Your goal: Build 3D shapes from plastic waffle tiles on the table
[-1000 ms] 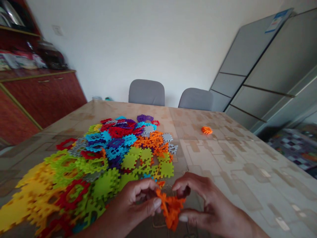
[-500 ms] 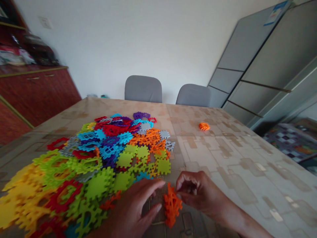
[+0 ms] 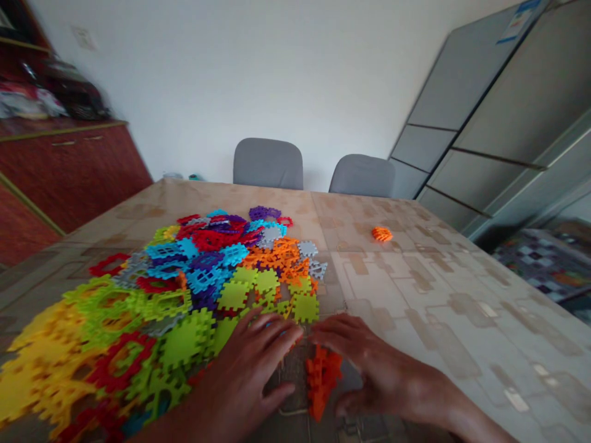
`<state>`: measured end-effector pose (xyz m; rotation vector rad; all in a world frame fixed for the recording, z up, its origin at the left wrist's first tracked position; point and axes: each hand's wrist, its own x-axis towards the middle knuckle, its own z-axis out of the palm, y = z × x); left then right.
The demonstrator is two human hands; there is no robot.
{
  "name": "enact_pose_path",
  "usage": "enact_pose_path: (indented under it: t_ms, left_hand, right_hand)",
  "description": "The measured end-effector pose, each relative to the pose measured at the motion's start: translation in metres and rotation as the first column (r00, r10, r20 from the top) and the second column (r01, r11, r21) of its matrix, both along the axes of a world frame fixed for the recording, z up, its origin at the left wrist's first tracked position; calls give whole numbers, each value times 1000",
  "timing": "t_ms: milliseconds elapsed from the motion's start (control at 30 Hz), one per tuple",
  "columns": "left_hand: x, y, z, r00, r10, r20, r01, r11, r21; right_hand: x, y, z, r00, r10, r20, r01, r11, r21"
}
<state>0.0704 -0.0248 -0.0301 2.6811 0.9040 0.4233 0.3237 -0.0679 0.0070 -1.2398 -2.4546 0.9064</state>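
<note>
A small stack of orange interlocking plastic pieces (image 3: 321, 381) stands on the table between my hands. My right hand (image 3: 373, 369) arches over its right side, fingers reaching across the top and thumb held apart, gripping nothing. Whether its fingers touch the stack, I cannot tell. On the left, my left hand (image 3: 249, 375) is open above the near edge of the pile, its fingers stretched forward and its thumb apart. Flat green toothed pieces (image 3: 187, 338) lie beside and under it. A bit of orange shows by its fingertips, mostly hidden.
Loose red, blue, purple, grey and yellow pieces (image 3: 46, 351) spread over the table's left half. A small orange cluster (image 3: 382, 234) sits farther back on the right. Two grey chairs (image 3: 268, 163) stand behind the patterned table (image 3: 415, 277); a cabinet (image 3: 69, 166) is at left.
My right hand has gone from a pinch beside the orange stack to spread fingers over it. My left hand has moved forward slightly, its fingers reaching over the green pieces.
</note>
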Motion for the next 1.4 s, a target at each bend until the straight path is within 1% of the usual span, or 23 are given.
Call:
enact_pose_path:
  t_ms: [67, 133, 267, 367, 600, 767, 867, 1000, 1167, 1300, 1400]
  left_hand:
    - [-4, 6, -3, 999, 22, -48, -23, 1000, -12]
    - [-7, 11, -6, 997, 26, -74, -27, 1000, -15]
    - [-10, 13, -7, 997, 23, -70, -25, 999, -36]
    - [-10, 13, -4, 998, 24, -63, -27, 998, -54]
    - [-12, 16, 1, 999, -4, -38, 4, 1000, -11]
    - [-19, 20, -1, 1000, -8, -27, 8, 1000, -18]
    - [-22, 21, 3, 1000, 0, -1, 0, 1000, -6]
    - [-23, 23, 10, 1000, 7, -14, -6, 1000, 4]
    - [-24, 27, 12, 998, 24, -58, -21, 998, 59]
    - [-23, 28, 16, 999, 44, -33, -40, 993, 109]
    - [-23, 28, 23, 998, 31, 49, -36, 994, 100]
  right_hand:
    - [-2, 1, -3, 1000, 28, -3, -28, 999, -23]
    - [-3, 3, -7, 999, 38, -12, -38, 999, -15]
    - [-2, 4, -11, 998, 42, -48, -40, 998, 49]
    - [-3, 4, -7, 996, 68, -60, -65, 997, 48]
    - [-8, 4, 4, 989, 135, -65, -135, 991, -8]
    - [-7, 5, 4, 991, 119, -60, -120, 993, -13]
    - [-6, 6, 2, 991, 122, -46, -123, 992, -18]
    - [-6, 7, 2, 986, 162, -31, -162, 987, 11]
    - [-9, 7, 2, 979, 206, -5, -205, 977, 57]
    - [-9, 6, 2, 984, 175, -32, -171, 979, 107]
    - [-6, 6, 1, 996, 64, -66, -55, 989, 134]
